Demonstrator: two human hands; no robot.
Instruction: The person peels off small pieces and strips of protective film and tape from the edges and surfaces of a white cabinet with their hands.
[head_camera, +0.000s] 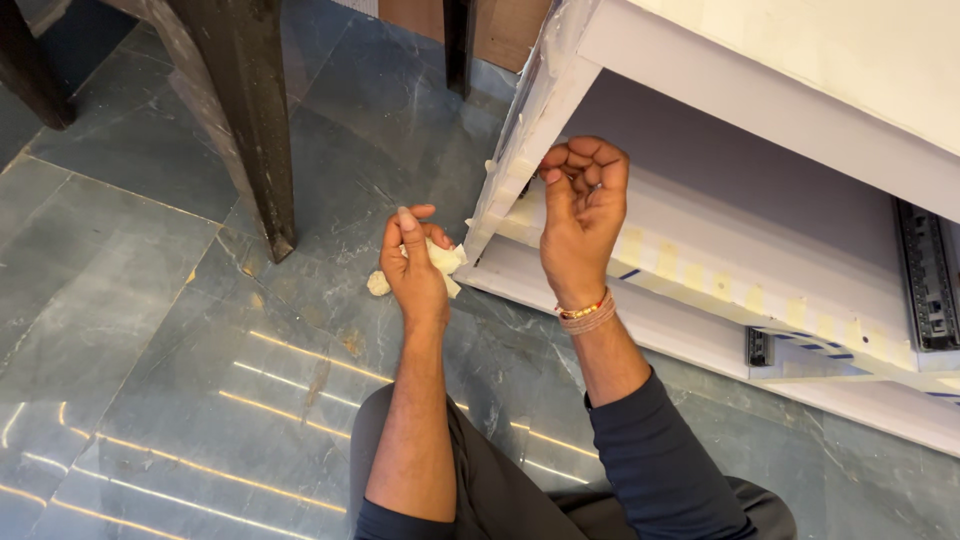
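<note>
Fingers of our left hand (415, 262) clamped round pale putty lump (438, 262), just beside cabinet (760, 95) front corner; right hand (583, 205) fingers curled together, seemingly empty. Risk we judge: crumbs dropping onto floor (130, 300) if grip loosens.

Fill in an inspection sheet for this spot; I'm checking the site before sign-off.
Surface: grey-blue marble floor, streaked with light.
Job's things: pale putty lump; white cabinet frame, its edge smeared, yellowish dabs along the inner rail.
Clutter: nothing seen.
Hands: left hand clutches the putty lump; right hand, fingers curled, at the cabinet frame's edge.
Cables: nothing seen.
Surroundings: dark furniture leg; metal drawer slide inside the cabinet.
</note>
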